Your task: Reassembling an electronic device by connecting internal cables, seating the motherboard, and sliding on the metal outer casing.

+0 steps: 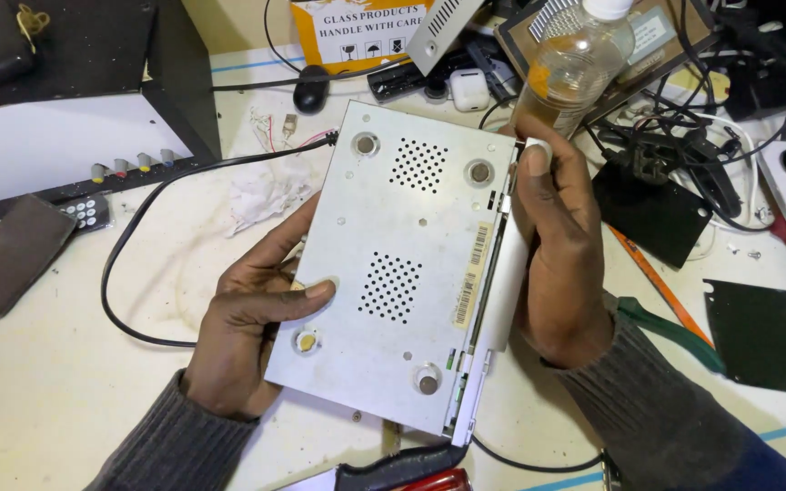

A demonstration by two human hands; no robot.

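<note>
A flat silver metal box [402, 264], a set-top device turned underside up, lies tilted over the workbench. Its bottom shows two perforated vent patches, round feet at the corners and barcode stickers. My left hand [252, 323] grips its left edge, thumb pressed on the underside near a foot. My right hand [561, 259] holds the right side, where a white plastic front panel [502, 300] stands partly away from the metal case, thumb near the panel's top end.
A black-and-white device [56, 136] stands at the back left, with a black cable [129, 245] looping over the bench. Behind are a plastic bottle [570, 73], a cardboard box [357, 32] and tangled cables [675, 145]. Black plates [761, 336], an orange stick [657, 286] and green-handled pliers [675, 332] lie right.
</note>
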